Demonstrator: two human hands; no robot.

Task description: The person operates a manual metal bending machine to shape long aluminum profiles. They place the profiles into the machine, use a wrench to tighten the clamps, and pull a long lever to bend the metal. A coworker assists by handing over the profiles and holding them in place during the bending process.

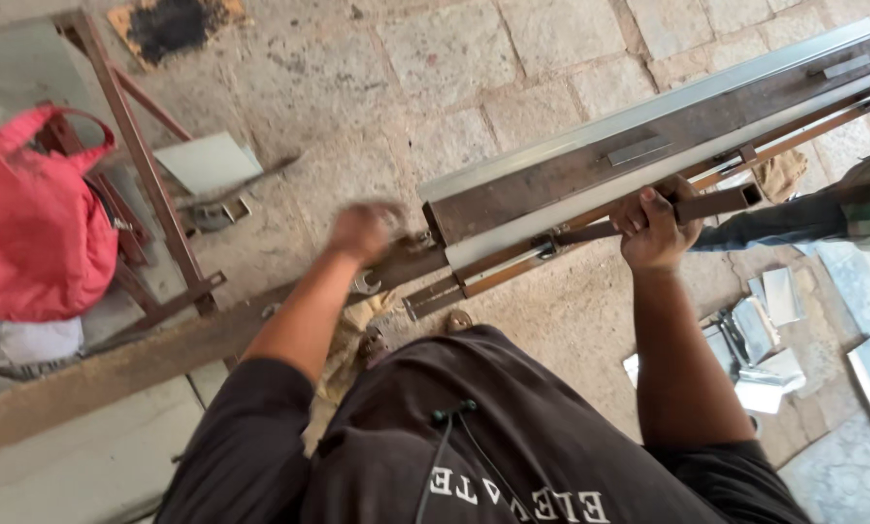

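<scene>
A long, rusty-brown steel sheet-bending machine with a pale grey metal clamping bar point(590, 165) runs diagonally from the middle of the frame up to the upper right corner. Its long axis climbs from lower left to upper right, so the near end sits just above the person's chest and the far end lies well away at the frame's right edge.

The right hand point(656, 228) is clenched around a dark square-section steel handle bar point(716, 205) that lies along the machine's lower edge, right of centre. The knuckles face the camera and the fingers wrap fully round the bar.

The left hand point(362, 231) is at the near end of the machine, just left of centre. It is blurred by motion, so I cannot tell whether it is clenched or loose, nor whether it holds anything. It is touching or very close to the machine's end plate. Just below it a small silvery open-ended spanner point(365, 284) lies on the rusty steel beam point(144, 354) that runs off to the lower left.

Of the two, the left hand is nearer the machine's end; the right hand grips further along its length.

At the left edge a pinkish-red fabric bag point(37, 223) hangs from a rusty frame. Pale sheet-metal offcuts point(760, 344) lie on the stone floor at the lower right. Another person's dark-sleeved arm point(804, 218) reaches in from the right edge.
</scene>
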